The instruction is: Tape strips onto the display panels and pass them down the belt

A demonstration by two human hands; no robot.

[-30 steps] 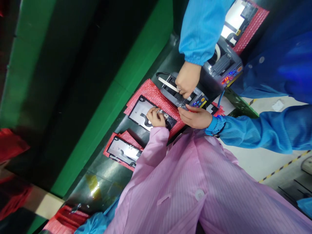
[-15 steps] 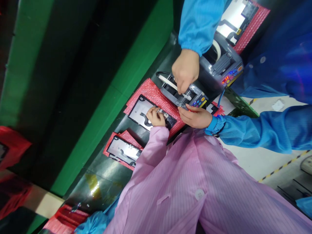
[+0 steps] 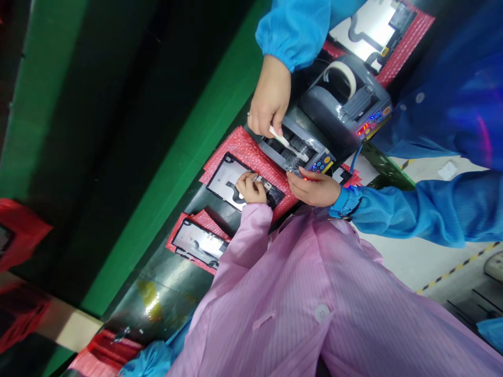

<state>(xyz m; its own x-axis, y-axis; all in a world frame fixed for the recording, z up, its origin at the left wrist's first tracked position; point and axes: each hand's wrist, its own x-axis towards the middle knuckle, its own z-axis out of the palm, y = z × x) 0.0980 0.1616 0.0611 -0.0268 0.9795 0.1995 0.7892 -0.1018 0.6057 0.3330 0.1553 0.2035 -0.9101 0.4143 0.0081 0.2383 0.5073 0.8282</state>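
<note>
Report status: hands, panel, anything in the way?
Left hand curled over panel, hiding part of it; right hand not visible. Panel on red bubble wrap. Crowding alongside: co-worker's hand, tape dispenser.

The glossy dark bench (image 3: 176, 272) runs diagonally. Directly on it, from lower left to upper right: a yellow strip (image 3: 149, 301), a smaller red bubble-wrap stack (image 3: 212, 223), a larger red bubble-wrap stack (image 3: 244, 145), one grey tape dispenser (image 3: 275, 155) and a second grey tape dispenser (image 3: 322, 107).
</note>
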